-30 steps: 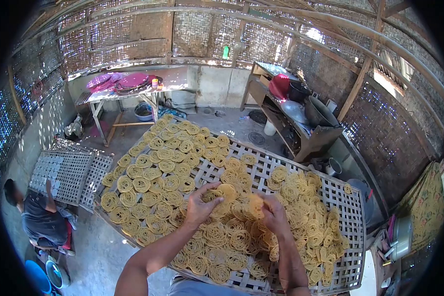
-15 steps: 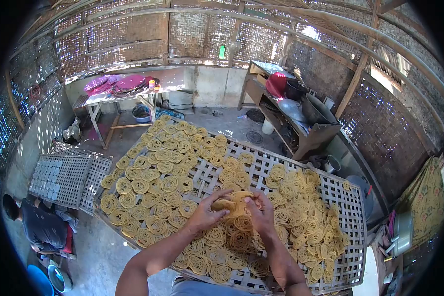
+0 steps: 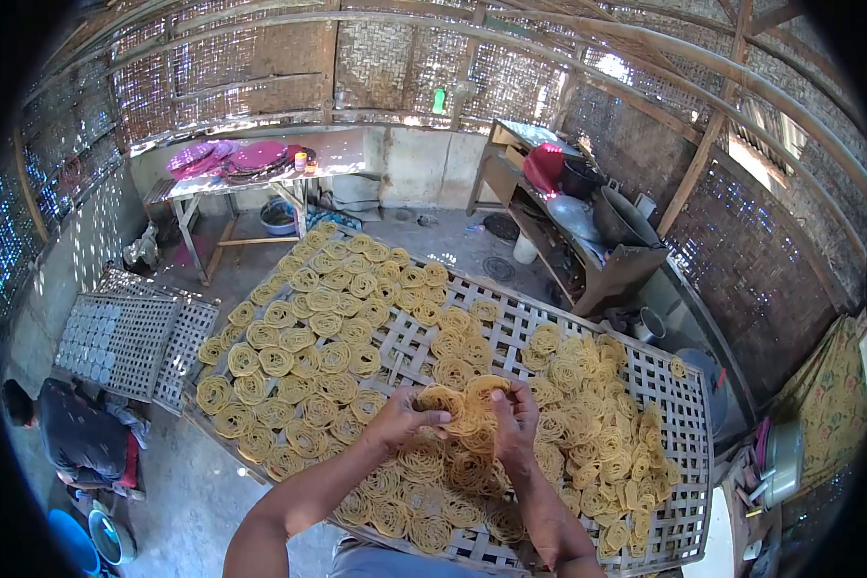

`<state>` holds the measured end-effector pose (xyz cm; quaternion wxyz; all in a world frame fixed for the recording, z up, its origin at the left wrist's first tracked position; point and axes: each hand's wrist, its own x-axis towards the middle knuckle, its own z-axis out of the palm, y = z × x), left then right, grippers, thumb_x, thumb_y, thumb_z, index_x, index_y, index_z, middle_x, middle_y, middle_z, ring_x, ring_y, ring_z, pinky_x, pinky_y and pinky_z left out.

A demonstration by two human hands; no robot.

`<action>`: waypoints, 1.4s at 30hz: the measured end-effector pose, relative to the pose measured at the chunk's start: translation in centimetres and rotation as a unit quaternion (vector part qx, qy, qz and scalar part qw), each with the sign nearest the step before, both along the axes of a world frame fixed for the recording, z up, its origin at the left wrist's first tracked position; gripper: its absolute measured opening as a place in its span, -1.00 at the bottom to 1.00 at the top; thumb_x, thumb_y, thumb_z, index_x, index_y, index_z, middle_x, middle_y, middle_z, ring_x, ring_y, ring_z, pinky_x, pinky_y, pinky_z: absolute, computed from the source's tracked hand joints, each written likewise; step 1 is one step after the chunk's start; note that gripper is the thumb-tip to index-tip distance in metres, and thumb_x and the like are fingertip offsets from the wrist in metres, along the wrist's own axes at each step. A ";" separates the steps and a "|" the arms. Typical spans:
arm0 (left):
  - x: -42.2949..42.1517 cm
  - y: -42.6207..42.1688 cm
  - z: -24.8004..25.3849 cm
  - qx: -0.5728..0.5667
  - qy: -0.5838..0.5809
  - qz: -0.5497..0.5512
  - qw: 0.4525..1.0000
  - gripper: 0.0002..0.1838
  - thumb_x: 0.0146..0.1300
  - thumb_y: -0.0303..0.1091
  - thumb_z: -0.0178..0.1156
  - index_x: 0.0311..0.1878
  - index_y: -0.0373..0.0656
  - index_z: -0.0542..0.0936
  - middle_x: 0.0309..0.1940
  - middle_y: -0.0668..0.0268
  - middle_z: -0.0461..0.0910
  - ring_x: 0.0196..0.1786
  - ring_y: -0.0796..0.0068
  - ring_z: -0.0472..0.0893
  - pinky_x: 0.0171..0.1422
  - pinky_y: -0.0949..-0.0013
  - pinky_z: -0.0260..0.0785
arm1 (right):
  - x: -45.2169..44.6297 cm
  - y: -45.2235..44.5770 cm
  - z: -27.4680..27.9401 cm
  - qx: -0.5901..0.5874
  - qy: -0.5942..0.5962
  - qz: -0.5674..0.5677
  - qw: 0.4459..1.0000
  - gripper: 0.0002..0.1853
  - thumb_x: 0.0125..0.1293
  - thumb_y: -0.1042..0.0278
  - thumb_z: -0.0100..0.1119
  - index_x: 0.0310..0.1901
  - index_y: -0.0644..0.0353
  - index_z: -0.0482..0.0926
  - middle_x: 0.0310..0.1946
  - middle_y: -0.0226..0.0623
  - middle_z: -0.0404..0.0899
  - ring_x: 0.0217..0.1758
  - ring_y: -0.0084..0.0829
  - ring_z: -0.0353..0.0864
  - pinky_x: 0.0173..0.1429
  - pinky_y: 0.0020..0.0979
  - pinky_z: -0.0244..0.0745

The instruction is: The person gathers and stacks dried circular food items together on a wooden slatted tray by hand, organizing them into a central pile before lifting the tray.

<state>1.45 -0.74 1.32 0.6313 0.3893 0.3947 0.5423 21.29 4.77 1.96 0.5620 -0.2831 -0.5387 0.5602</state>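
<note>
Over the middle of a large woven bamboo tray [image 3: 511,332], my left hand [image 3: 407,421] pinches a yellow coiled noodle cracker [image 3: 440,405] between thumb and fingers. Close beside it, my right hand [image 3: 516,420] grips another coiled cracker [image 3: 486,387], thumb on top. The two held pieces meet or overlap; whether they are stuck together I cannot tell. Beneath my hands lie more coiled crackers [image 3: 420,462]. To the left they form a mostly single layer [image 3: 296,339], and to the right they are heaped in a loose pile [image 3: 588,414].
A person [image 3: 77,433] crouches at the lower left near blue basins [image 3: 72,539] and leaning woven racks [image 3: 125,337]. A table [image 3: 332,154] with pink round items [image 3: 260,154] stands behind. At the back right, a wooden bench [image 3: 588,275] carries pans [image 3: 621,217].
The held crackers have turned from tilted and bunched to flatter, with their coils facing up. My fingers have shifted slightly around them; both arms stay nearly in place.
</note>
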 end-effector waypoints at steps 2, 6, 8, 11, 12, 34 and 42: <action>-0.2 0.0 0.2 -0.001 -0.014 -0.006 1.000 -0.65 0.21 -0.50 0.44 0.06 -0.36 0.67 -0.13 0.19 0.76 -0.14 0.43 0.75 -0.09 0.37 0.69 | -0.4 -0.2 0.3 -0.016 0.034 0.001 0.999 -0.84 0.52 0.39 0.23 0.02 0.24 0.54 -0.18 -0.47 0.61 -0.18 -0.67 0.52 -0.02 -0.53 0.47; -0.5 0.0 -0.2 -0.003 0.014 0.017 1.000 -0.65 0.25 -0.47 0.39 0.10 -0.29 0.68 -0.14 0.24 0.75 -0.17 0.46 0.72 -0.10 0.37 0.63 | -0.5 0.0 0.2 -0.038 0.014 0.015 0.999 -0.81 0.50 0.42 0.24 0.06 0.25 0.56 -0.15 -0.45 0.63 -0.14 -0.62 0.56 0.02 -0.51 0.50; -0.6 -0.1 -0.3 -0.001 0.046 0.028 0.999 -0.63 0.27 -0.40 0.39 0.14 -0.22 0.68 -0.17 0.30 0.73 -0.21 0.49 0.69 -0.17 0.38 0.60 | -0.2 0.3 0.9 -0.016 -0.077 0.012 0.997 -0.81 0.50 0.45 0.22 0.07 0.28 0.58 -0.12 -0.39 0.67 -0.10 -0.59 0.62 0.07 -0.48 0.54; -0.3 0.1 -0.3 0.015 0.098 0.035 0.994 -0.61 0.29 -0.40 0.34 0.18 -0.20 0.67 -0.13 0.33 0.74 -0.17 0.52 0.69 -0.11 0.36 0.59 | 0.0 -0.2 2.1 0.006 -0.173 0.013 0.985 -0.85 0.49 0.44 0.24 0.00 0.28 0.61 -0.21 -0.44 0.66 -0.18 -0.63 0.59 -0.01 -0.51 0.53; -0.4 0.2 -0.6 -0.009 0.089 0.052 0.995 -0.59 0.29 -0.38 0.34 0.21 -0.20 0.65 -0.10 0.32 0.74 -0.11 0.50 0.69 -0.03 0.34 0.57 | 0.2 0.0 1.7 0.000 -0.155 -0.005 0.988 -0.84 0.49 0.42 0.24 0.00 0.28 0.61 -0.22 -0.43 0.66 -0.19 -0.62 0.59 -0.03 -0.50 0.53; 2.3 -0.6 1.6 0.226 0.408 0.133 0.874 -0.41 0.22 -0.45 0.43 0.33 -0.15 0.50 0.20 0.03 0.61 0.17 0.02 0.65 0.18 0.13 0.57 | -0.3 -0.9 2.1 -0.119 -0.101 -0.012 0.988 -0.80 0.53 0.22 0.24 -0.04 0.18 0.57 -0.39 -0.48 0.60 -0.56 -0.66 0.49 -0.56 -0.55 0.38; -0.4 0.5 1.1 0.244 0.578 0.177 0.758 -0.17 0.23 -0.05 0.44 0.51 -0.09 0.34 0.50 -0.15 0.26 0.54 -0.22 0.26 0.55 -0.10 0.18 | 3.6 1.5 3.0 0.218 -0.443 -0.192 0.848 -0.53 0.46 0.11 0.30 0.20 0.32 0.56 -0.03 -0.09 0.69 0.04 -0.19 0.66 0.14 -0.19 0.54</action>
